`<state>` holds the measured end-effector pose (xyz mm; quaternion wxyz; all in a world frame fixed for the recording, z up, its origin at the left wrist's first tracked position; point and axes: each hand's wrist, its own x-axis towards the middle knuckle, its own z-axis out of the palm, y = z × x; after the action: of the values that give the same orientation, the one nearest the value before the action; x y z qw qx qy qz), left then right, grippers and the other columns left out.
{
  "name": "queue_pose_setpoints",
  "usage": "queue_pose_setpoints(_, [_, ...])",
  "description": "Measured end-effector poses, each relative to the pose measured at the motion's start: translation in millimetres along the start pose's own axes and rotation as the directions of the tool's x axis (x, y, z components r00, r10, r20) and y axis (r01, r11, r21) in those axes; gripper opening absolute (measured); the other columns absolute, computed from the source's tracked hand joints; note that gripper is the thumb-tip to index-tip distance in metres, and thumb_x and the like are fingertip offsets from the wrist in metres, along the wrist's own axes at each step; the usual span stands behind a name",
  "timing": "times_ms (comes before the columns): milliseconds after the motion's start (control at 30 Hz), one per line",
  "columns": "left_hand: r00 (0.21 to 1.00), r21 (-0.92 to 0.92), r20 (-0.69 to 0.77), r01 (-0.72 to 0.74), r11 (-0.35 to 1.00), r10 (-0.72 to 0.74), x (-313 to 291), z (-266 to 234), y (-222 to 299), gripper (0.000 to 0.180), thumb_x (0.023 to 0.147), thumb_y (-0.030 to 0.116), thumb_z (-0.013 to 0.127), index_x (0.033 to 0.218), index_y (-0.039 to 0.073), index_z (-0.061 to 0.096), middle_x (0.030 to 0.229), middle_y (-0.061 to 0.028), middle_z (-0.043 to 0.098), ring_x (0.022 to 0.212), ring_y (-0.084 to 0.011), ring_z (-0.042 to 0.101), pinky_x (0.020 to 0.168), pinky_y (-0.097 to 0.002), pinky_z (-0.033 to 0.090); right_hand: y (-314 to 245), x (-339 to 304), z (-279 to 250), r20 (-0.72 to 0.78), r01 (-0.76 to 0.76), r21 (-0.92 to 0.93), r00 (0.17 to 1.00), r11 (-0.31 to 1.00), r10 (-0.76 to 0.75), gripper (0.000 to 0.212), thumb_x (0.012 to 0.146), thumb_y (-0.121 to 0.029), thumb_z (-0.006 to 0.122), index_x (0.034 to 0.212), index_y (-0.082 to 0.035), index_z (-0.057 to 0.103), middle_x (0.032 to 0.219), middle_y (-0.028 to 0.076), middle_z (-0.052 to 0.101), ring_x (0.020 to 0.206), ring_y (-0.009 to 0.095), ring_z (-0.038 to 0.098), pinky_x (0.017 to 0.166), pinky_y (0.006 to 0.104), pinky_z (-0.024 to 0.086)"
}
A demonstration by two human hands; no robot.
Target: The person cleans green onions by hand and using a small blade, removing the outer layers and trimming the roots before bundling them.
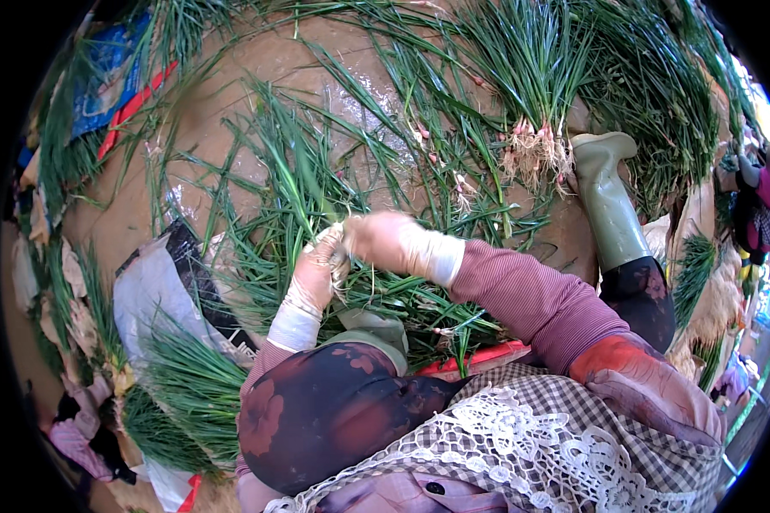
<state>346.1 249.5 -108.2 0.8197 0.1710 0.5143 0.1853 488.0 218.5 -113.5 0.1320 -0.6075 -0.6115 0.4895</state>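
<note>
In the middle of the view, my left hand (316, 260) is closed around the pale base of a few spring onions (306, 181). Their green leaves point up and away, and stringy roots hang below my fingers. My right hand (387, 241), blurred by motion, is curled against the left one at the stems; what its fingers pinch is hidden. Both hands wear thin, pale gloves with white wraps at the wrists. Under them lies a loose heap of green leaves (278, 227). To the far right, a bunch of spring onions (532, 137) with pinkish bulbs and roots lies on the floor.
Green rubber boots (609, 201) flank the work area. A red strip-like object (475, 359) lies between my legs. More green bundles (188, 372) rest on a white and black sack (158, 295) at left. The brown floor (257, 60) is wet. Other people (766, 201) sit at the edges.
</note>
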Motion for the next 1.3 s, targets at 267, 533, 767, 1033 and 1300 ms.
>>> queue_pose_setpoints(267, [0.898,0.113,0.148,-0.431,0.895,0.414,-4,-1,19,0.025,0.085,0.021,0.047,0.093,-0.002,0.054,0.068,-0.0025,0.051,0.061,-0.01,0.047,0.057,-0.0236,0.042,97,19,-44,-0.441,-0.333,-0.26,0.876,0.906,0.196,0.021,0.077,-0.017,0.047,0.095,-0.01,0.056,0.087,0.014,0.057,0.082,0.027,0.056,0.072,0.0364,0.045])
queue_pose_setpoints(533, [0.989,-0.356,0.104,-0.061,0.932,0.105,12,-29,1,0.028,0.085,0.023,0.047,0.097,-0.003,0.052,0.046,0.002,0.033,0.038,-0.0079,0.031,0.029,-0.0203,0.025,143,-13,-68,-0.666,-0.517,-0.214,0.698,0.829,0.264,0.021,0.073,-0.018,0.053,0.092,-0.008,0.052,0.09,0.013,0.054,0.083,0.029,0.053,0.071,0.0374,0.043])
queue_pose_setpoints(767, [0.93,-0.262,0.186,-0.265,0.928,0.318,11,-22,5,0.031,0.085,0.019,0.045,0.103,-0.005,0.05,0.04,0.0006,0.034,0.042,-0.0124,0.039,0.033,-0.021,0.028,116,22,-60,-0.428,-0.612,-0.346,0.778,0.711,0.46,0.026,0.076,-0.029,0.051,0.084,-0.007,0.062,0.084,0.012,0.06,0.085,0.023,0.058,0.071,0.0352,0.046])
queue_pose_setpoints(1033, [0.954,0.0,0.297,-0.033,0.999,0.032,7,3,0,0.043,0.086,0.028,0.042,0.112,-0.007,0.045,0.042,0.0014,0.039,0.04,-0.0117,0.041,0.04,-0.0217,0.033,33,-14,-8,-0.423,0.149,0.182,0.904,0.972,-0.059,0.025,0.084,-0.03,0.045,0.083,-0.006,0.052,0.067,0.015,0.054,0.066,0.03,0.055,0.06,0.0366,0.042])
queue_pose_setpoints(1300, [0.928,0.599,0.35,-0.325,0.732,0.126,11,72,36,0.028,0.085,0.028,0.045,0.095,0.005,0.058,0.066,0.0014,0.053,0.042,-0.0002,0.037,0.038,-0.0118,0.03,113,-65,-117,-0.586,-0.418,0.151,0.692,0.896,0.422,0.035,0.079,-0.04,0.046,0.088,-0.009,0.057,0.088,0.015,0.059,0.082,0.029,0.056,0.073,0.0378,0.042])
